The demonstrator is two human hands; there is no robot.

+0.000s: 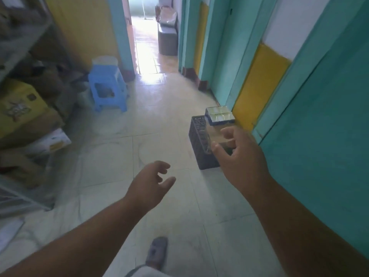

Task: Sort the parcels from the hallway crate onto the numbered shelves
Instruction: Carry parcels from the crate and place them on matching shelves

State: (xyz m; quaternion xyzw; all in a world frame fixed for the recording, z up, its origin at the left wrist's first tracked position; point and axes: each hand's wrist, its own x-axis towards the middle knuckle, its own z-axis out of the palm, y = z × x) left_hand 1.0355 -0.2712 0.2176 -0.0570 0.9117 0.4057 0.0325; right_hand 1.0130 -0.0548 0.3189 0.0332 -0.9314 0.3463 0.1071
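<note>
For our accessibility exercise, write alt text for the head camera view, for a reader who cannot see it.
A person's empty, open right hand and left hand reach toward a dark perforated plastic crate holding blue-and-white parcels, on pale floor tiles beside a teal and yellow wall. A blue plastic stool and cardboard boxes stand left.

Illumination is daylight entering through the doorway (148, 27) at the far end of the hallway; that opening is overexposed. Directly below the doorway, the tiled floor (111, 156) carries a strong white glare streak, fading with distance from it. Areas left of the doorway, including the shelving (22, 47), are dim and heavily smeared by motion blur. Overall sharpness is soft. Wall lines right of the doorway bow from wide-angle distortion.
</note>
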